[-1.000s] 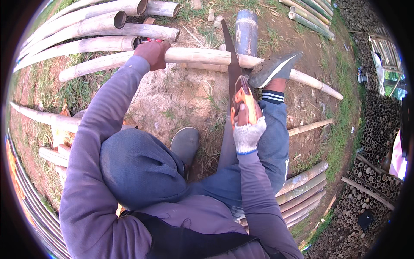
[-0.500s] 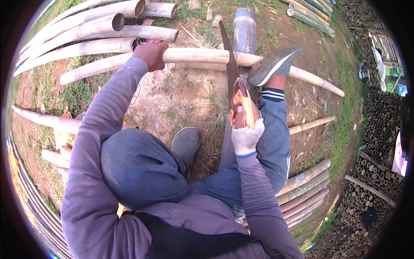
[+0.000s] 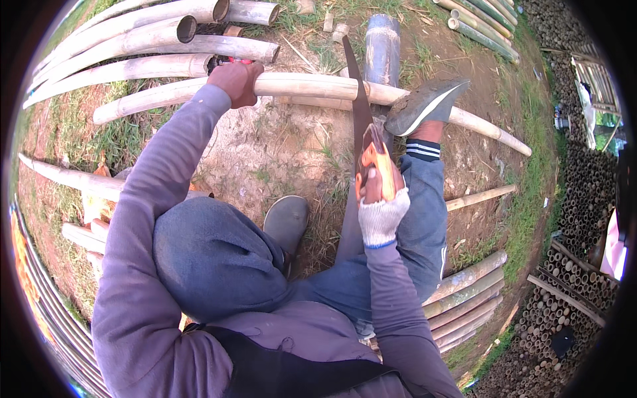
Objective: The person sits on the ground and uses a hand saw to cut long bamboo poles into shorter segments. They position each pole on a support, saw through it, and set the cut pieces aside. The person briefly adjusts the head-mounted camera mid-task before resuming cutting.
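Note:
A pale bamboo pole (image 3: 305, 85) runs across in front of me, resting on a thick grey bamboo log (image 3: 383, 50). My left hand (image 3: 237, 83) is closed round the pole left of the middle; something red and black (image 3: 229, 61) shows at its far side, too hidden to name. In a knit fingerless glove, my right hand (image 3: 383, 192) grips the orange handle of a handsaw (image 3: 361, 116). Its dark blade lies across the pole, just left of the log. My right shoe (image 3: 424, 109) presses on the pole to the right of the blade.
Several bamboo poles (image 3: 133, 43) lie at the far left, with more at the far right (image 3: 478, 30). Cut poles (image 3: 464, 292) lie beside my right leg. Along the right edge stands a large stack of bamboo ends (image 3: 584, 219). My left boot (image 3: 286, 222) stands on bare soil.
The saw and my right hand have shifted slightly toward me along the stroke. My left hand and right foot stay on the pole; the whole view has moved a little.

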The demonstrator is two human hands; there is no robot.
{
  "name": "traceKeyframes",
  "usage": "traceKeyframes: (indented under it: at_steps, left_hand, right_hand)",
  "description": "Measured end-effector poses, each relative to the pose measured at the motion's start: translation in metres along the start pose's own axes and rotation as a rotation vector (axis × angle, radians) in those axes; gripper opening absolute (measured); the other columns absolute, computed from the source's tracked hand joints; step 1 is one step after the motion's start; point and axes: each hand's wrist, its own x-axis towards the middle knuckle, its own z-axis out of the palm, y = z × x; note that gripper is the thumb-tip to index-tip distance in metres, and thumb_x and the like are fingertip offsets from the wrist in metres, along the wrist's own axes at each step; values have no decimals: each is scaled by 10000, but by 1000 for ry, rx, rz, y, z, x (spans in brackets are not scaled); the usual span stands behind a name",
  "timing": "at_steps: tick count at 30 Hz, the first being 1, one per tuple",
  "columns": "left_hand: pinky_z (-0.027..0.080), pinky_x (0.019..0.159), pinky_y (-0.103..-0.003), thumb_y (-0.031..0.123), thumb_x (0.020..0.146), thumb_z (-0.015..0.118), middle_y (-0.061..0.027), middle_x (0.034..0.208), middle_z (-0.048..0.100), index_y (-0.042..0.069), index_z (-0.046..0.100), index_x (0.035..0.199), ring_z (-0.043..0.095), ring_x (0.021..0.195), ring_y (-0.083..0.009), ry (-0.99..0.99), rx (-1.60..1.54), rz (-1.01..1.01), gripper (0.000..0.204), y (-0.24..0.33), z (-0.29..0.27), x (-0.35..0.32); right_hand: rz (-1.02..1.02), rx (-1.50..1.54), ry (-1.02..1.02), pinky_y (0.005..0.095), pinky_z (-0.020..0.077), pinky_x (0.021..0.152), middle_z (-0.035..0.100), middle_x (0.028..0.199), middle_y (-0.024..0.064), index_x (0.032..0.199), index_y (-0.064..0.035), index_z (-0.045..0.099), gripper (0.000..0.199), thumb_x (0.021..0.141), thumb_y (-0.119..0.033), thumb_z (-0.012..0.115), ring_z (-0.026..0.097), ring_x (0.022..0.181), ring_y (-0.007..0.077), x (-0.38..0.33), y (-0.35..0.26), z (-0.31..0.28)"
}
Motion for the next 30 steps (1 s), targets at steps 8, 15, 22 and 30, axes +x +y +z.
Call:
traceKeyframes:
  at_steps: [8,15,22,30]
  left_hand:
    - [596,859,-516,276,787,805,-137,1025,777,159,667,1163,750,1014,-373,-7,-4,-23,418,-6,-5,-5]
    - [605,860,-510,279,779,823,-150,1032,775,150,675,1158,756,997,-380,-16,-14,-21,426,-2,-2,-1]
    - [589,873,-519,278,784,813,-147,1038,775,159,666,1147,748,1026,-379,-13,-40,-41,409,0,-4,-8]
    - [598,872,-514,285,784,824,-156,1027,777,158,672,1165,751,1007,-381,-34,-24,-56,429,-1,-7,-6]
  right_hand:
    - [111,173,-67,219,432,482,667,817,12,1392,50,607,470,1069,-286,667,538,559,32,-56,-31,-41]
    - [-122,46,-38,227,434,504,692,855,41,1351,51,621,513,1055,-363,683,560,581,45,-17,1,-17]
    - [-304,-58,43,237,463,519,690,865,37,1282,34,661,345,1048,-215,708,585,598,52,12,11,2]
    - [-65,61,-72,243,476,545,705,891,61,1355,45,625,407,1052,-220,683,588,605,67,-35,-2,-28]
